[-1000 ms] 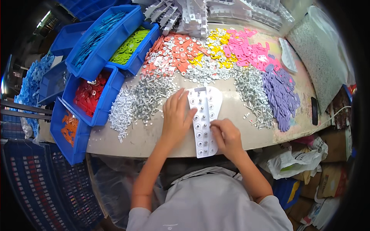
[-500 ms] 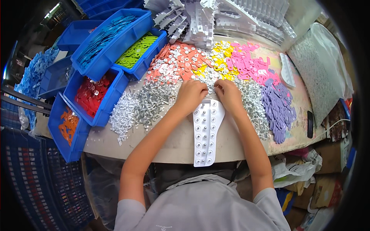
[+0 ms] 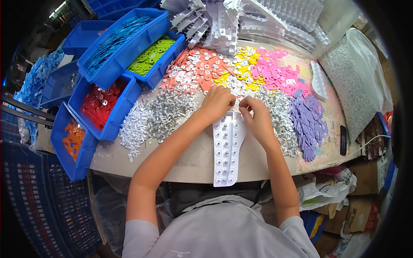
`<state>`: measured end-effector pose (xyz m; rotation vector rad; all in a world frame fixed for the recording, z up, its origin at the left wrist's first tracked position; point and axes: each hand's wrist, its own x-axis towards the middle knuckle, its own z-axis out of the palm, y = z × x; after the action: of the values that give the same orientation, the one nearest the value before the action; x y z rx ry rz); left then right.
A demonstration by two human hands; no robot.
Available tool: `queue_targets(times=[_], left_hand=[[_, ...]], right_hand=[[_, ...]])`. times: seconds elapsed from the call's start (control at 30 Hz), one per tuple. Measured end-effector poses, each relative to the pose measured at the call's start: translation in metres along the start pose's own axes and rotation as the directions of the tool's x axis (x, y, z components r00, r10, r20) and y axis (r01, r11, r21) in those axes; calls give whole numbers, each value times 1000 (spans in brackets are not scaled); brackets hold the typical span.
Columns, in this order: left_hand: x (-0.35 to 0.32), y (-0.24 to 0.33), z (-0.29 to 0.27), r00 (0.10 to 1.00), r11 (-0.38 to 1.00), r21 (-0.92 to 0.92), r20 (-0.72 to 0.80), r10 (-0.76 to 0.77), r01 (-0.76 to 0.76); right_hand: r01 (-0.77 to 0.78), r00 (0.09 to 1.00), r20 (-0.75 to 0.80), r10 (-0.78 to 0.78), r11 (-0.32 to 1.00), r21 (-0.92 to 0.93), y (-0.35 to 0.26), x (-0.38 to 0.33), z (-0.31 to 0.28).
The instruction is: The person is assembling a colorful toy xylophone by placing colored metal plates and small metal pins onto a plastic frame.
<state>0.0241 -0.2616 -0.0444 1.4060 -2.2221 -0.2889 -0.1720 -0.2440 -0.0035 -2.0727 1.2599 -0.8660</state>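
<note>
A white plastic tray (image 3: 226,150), with rows of round sockets and metal pins, lies lengthwise on the table and reaches its front edge. My left hand (image 3: 218,104) is at the tray's far end, its fingertips pinched together on something too small to make out. Across from it, my right hand (image 3: 258,116) curls in over the tray's far right corner; its thumb and fingertips are drawn together, and what they hold is not visible. Just beyond both hands lie small white round snap pieces (image 3: 241,87) and yellow plastic tags (image 3: 249,64).
Loose metal rivets (image 3: 172,109) and white rivets (image 3: 134,124) are heaped on the left, more rivets (image 3: 279,118) on the right. Coral (image 3: 213,64), pink (image 3: 277,71) and purple tags (image 3: 307,122) spread behind. Blue bins (image 3: 101,114) stand left; white trays (image 3: 223,30) are stacked at the back.
My right hand has come slightly nearer over the tray's far corner, with its thumb and fingers showing more. My left hand stays close to its place. The whole view has shifted slightly.
</note>
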Motion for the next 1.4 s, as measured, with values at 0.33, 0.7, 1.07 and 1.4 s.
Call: queue_targets(times=[0.33,0.7,1.07,1.4], left_hand=[[-34,8,-50,928,850,-445,-98,-358,281],[-73,15,-34,971,961,-240,-161,-177,135],[-81,15,-28,943,911,-344,-155,-296,229],[-73,10,-26,923,906,-388,-260,-285,171]], right_hand=[[55,998,40,-53,996,-63,-2,-21,13],[162,970,-148,-195,964,-212,0,-38,29],[209,954,-156,-257,939,-272,4,-39,32],[200,950,-168,-263,927,-317,2,-40,30]])
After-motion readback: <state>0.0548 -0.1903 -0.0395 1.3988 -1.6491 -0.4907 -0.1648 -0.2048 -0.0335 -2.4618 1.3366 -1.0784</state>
